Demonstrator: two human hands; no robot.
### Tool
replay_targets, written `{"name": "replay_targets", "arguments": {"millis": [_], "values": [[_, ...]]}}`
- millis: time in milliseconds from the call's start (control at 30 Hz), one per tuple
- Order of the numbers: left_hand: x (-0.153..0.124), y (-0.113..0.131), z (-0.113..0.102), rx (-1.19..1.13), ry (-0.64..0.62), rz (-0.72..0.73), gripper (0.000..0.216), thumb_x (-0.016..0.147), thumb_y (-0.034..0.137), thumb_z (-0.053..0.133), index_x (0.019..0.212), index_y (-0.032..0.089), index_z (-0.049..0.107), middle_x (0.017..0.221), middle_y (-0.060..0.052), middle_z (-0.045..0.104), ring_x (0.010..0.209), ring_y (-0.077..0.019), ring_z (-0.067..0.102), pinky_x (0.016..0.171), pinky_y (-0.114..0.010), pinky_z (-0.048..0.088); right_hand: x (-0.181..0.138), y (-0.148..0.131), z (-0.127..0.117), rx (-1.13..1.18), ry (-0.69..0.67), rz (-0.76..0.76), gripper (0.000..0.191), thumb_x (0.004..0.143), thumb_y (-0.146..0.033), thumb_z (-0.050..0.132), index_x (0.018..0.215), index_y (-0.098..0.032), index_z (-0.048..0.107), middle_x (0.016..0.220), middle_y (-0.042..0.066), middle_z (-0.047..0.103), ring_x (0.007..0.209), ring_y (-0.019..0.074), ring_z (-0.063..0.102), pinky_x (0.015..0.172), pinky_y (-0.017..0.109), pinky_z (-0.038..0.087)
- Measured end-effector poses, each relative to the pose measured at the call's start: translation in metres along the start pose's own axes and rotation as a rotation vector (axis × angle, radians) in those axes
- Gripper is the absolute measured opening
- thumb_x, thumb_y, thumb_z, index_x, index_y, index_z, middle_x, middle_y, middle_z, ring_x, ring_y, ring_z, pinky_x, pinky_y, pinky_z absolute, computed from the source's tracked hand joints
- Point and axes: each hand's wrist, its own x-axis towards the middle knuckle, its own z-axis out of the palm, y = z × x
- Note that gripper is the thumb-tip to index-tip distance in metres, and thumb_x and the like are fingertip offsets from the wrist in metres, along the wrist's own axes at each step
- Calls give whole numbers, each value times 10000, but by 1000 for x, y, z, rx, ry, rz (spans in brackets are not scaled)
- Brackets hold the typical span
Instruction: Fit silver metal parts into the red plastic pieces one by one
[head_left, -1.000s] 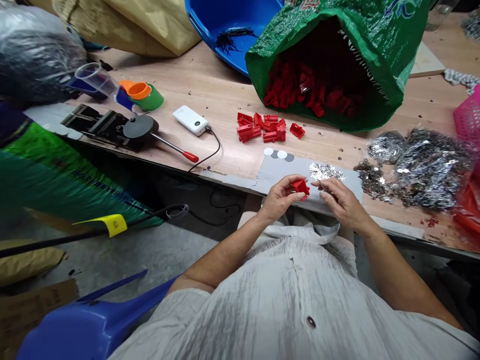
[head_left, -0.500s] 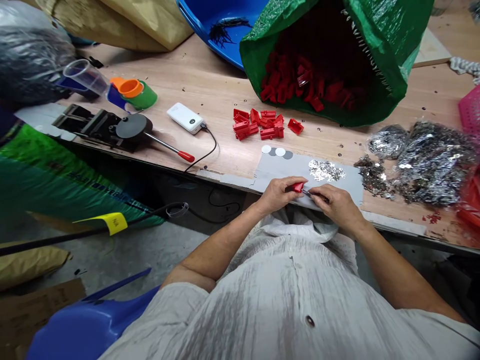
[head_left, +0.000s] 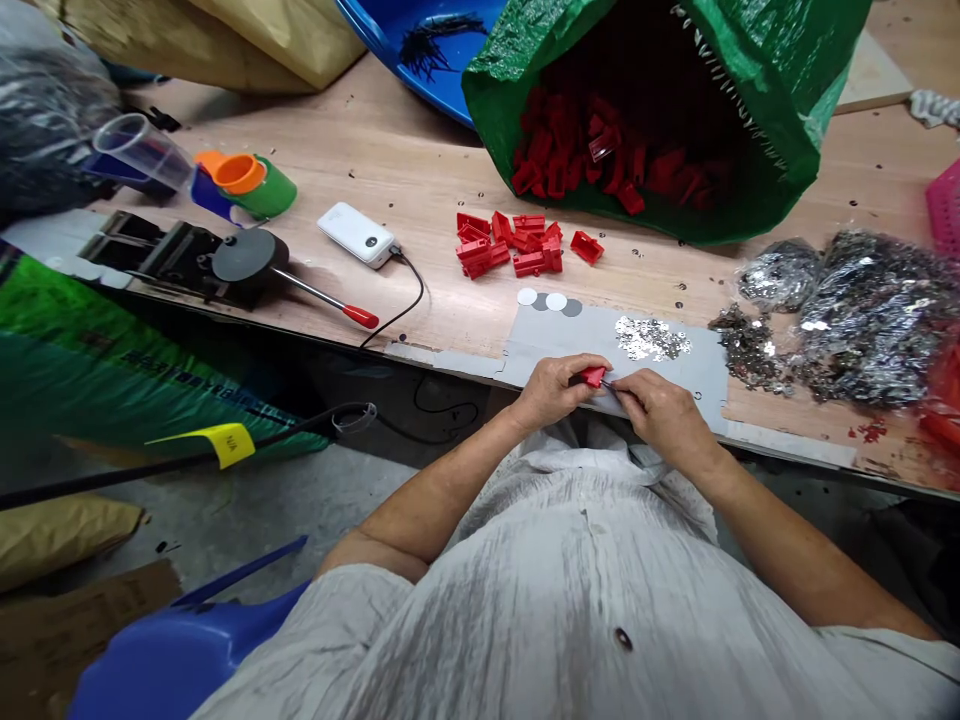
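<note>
At the table's front edge my left hand [head_left: 553, 388] is closed on a small red plastic housing [head_left: 594, 377]. My right hand [head_left: 664, 405] pinches a thin dark metal tool [head_left: 611, 385], its tip against the right end of the housing; its exact kind is too small to tell. Both hands are over a grey sheet [head_left: 525, 350]. Just beyond them lies a heap of small shiny metal pieces [head_left: 651, 340]. Several more red plastic housings [head_left: 510, 245] sit loose on the table past the sheet.
Behind, a green sack [head_left: 772, 215] lies open with red housings inside, beside a blue basin [head_left: 375, 35]. To the left are a white power bank [head_left: 358, 235] with a cable and a lever press [head_left: 247, 262]. Bagged metal pieces [head_left: 870, 320] are at the right.
The view has shifted slightly. My right hand has moved a little closer to my left, and less of the tool shows between them.
</note>
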Motion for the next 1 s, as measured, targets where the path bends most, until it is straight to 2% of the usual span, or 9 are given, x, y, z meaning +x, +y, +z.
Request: {"name": "replay_targets", "arguments": {"millis": [167, 300, 367, 467, 567, 700, 833, 933, 1000], "values": [[0, 0, 2, -17, 20, -3, 310, 749, 224, 742, 1059, 224, 736, 1027, -30, 756, 944, -201, 696, 872, -282, 490, 3, -12, 5, -93, 23, 73, 201, 962, -209, 480, 1014, -218, 674, 997, 87, 699, 888, 224, 664, 692, 311, 494], [-2, 2, 1, -47, 16, -52, 326, 725, 252, 778, 1044, 211, 726, 984, -31, 742, 912, -192, 673, 865, -284, 479, 2, -1, -1, 47, -4, 23, 203, 964, -240, 485, 1077, -234, 655, 1031, 73, 693, 946, 234, 658, 805, 350, 506], [-5, 5, 1, -114, 54, -84, 333, 709, 265, 803, 1024, 199, 717, 971, -34, 727, 903, -181, 656, 864, -280, 475, -1, 4, -6, 144, 38, -3, 222, 972, -258, 466, 1128, -234, 623, 1078, 84, 679, 987, 237, 648, 851, 370, 502], [-12, 16, 3, -377, 140, -126, 378, 700, 297, 830, 1033, 195, 683, 996, -38, 701, 915, -162, 641, 860, -274, 476, -9, 4, -14, 305, 81, 9, 221, 982, -277, 437, 1157, -229, 563, 1075, 83, 678, 916, 213, 650, 820, 357, 504], [-18, 33, 7, -742, 182, -225, 400, 739, 352, 815, 1067, 202, 641, 986, -28, 692, 941, -158, 668, 887, -286, 479, -15, -4, -23, 438, -7, 26, 306, 1007, -301, 404, 1295, -231, 482, 904, 23, 700, 792, 177, 648, 771, 321, 498], [-25, 53, 13, -1106, 195, -391, 315, 760, 345, 812, 849, 166, 569, 890, -11, 694, 938, -180, 707, 932, -326, 487, -17, -17, -31, 389, -75, -5, 468, 1032, -344, 383, 1491, -259, 352, 762, -32, 679, 725, 158, 640, 774, 306, 481], [-29, 61, 20, -1276, 209, -478, 252, 835, 280, 742, 760, 154, 538, 777, -13, 689, 768, -140, 694, 833, -290, 521, -16, -23, -33, 313, -35, -38, 412, 1034, -399, 394, 1420, -282, 479, 767, -27, 691, 732, 163, 663, 718, 288, 479], [-30, 66, 24, -1382, 269, -554, 151, 907, 227, 645, 797, 141, 587, 793, -32, 700, 760, -145, 700, 828, -300, 544, -17, -25, -33, 306, -15, -77, 405, 1037, -407, 393, 1403, -282, 510, 807, -16, 721, 720, 162, 677, 690, 281, 492], [-29, 69, 26, -1435, 294, -591, 131, 942, 199, 582, 837, 129, 615, 803, -46, 707, 776, -153, 708, 848, -318, 556, -17, -26, -32, 288, 25, -100, 400, 1035, -402, 399, 1393, -277, 528, 938, 10, 756, 763, 170, 698, 702, 284, 509]]}}
